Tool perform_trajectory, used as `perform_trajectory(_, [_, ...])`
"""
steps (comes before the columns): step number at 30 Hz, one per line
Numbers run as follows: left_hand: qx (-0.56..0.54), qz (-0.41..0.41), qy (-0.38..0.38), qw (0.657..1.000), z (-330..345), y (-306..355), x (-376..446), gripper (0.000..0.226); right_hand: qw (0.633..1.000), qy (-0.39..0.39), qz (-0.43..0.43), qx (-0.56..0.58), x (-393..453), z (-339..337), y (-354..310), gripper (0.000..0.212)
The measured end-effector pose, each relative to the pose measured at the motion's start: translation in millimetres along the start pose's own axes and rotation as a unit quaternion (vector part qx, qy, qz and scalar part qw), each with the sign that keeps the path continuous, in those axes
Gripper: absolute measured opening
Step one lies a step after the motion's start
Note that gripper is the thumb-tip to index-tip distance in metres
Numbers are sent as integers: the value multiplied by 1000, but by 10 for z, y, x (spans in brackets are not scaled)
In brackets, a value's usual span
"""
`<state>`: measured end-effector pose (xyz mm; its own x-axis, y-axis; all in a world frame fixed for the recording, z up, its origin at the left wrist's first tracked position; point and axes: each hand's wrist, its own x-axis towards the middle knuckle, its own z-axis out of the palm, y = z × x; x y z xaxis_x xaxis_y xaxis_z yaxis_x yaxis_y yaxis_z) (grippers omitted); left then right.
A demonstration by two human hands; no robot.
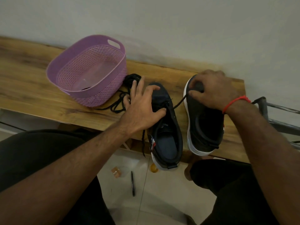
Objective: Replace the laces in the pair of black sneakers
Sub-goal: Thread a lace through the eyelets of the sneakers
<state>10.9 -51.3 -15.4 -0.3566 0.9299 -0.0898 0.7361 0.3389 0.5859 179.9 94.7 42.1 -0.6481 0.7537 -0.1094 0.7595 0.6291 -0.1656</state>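
Black sneakers are sitting side by side on the bench (40, 82): left hand (142, 108) is lying spread over the left sneaker (167, 127), right hand (211, 90) is pinching the lace (179, 103) at the right sneaker (203, 124). Tugging sideways risks tipping the overhanging left sneaker off.

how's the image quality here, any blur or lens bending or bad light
Head view: dim, flat light, soft overall; wide-angle bending curves the wooden bench edge; black sneakers lose detail in the dark; left hand and right hand are slightly blurred; no glare.

Wooden table (32, 88) against a plain wall (162, 21), pale tiled floor (162, 192).
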Motion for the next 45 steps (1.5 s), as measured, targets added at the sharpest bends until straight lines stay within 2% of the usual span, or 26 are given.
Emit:
perform_trajectory(2, [2,-11,-8,1000,6,-1,10,80,995,-72,-62,-17,-20,65,-110,35])
perform_trajectory(4, [9,-10,-10,1000,19,-3,8,82,986,-130,-103,-23,-31,166,-250,34])
perform_trajectory(7, [22,-3,-22,1000,-10,-25,16,86,988,-100,-113,-30,-14,217,-278,13])
perform_trajectory(13, [44,-14,-107,993,-125,-75,76,119,995,-26,30,-88,3,49,34,7])
perform_trajectory(16, [49,-18,-139,989,-140,-96,93,129,994,-78,-57,-53,-47,128,-134,22])
perform_trajectory(18, [54,-22,-147,987,-142,-106,96,132,987,-120,-101,-39,-70,187,-286,18])
perform_trajectory(20, [53,-24,-150,987,-145,-116,97,132,986,-113,-114,-44,-63,208,-330,10])
perform_trajectory(22, [50,-27,-151,987,-155,-122,94,134,989,-93,-86,-75,-35,177,-220,7])
perform_trajectory(25, [50,-29,-151,987,-167,-118,99,135,990,-68,33,-116,-5,5,68,6])
perform_trajectory(27, [52,-28,-153,986,-166,-115,104,135,989,-55,77,-115,-12,-56,205,10])
perform_trajectory(29, [51,-28,-157,986,-159,-118,105,135,992,-63,34,-102,-23,-7,163,29])
perform_trajectory(31, [51,-30,-162,985,-152,-120,100,135,992,-86,-54,-74,-44,112,-47,37])
perform_trajectory(34, [58,-31,-165,984,-167,-124,94,136,983,-127,-125,-52,-51,242,-321,20])
perform_trajectory(37, [53,-41,-170,983,-213,-125,106,143,990,-85,-64,-89,-23,150,-193,7])
perform_trajectory(40, [52,-43,-173,983,-223,-116,105,143,989,-68,63,-118,-23,26,76,6])
perform_trajectory(41, [51,-42,-177,982,-217,-111,104,143,989,-63,75,-110,-28,26,116,7])
perform_trajectory(42, [50,-41,-179,982,-208,-103,102,141,992,-59,54,-99,-34,46,114,13])
perform_trajectory(45, [55,-37,-178,982,-194,-96,92,135,991,-99,-81,-49,-34,177,-114,29])
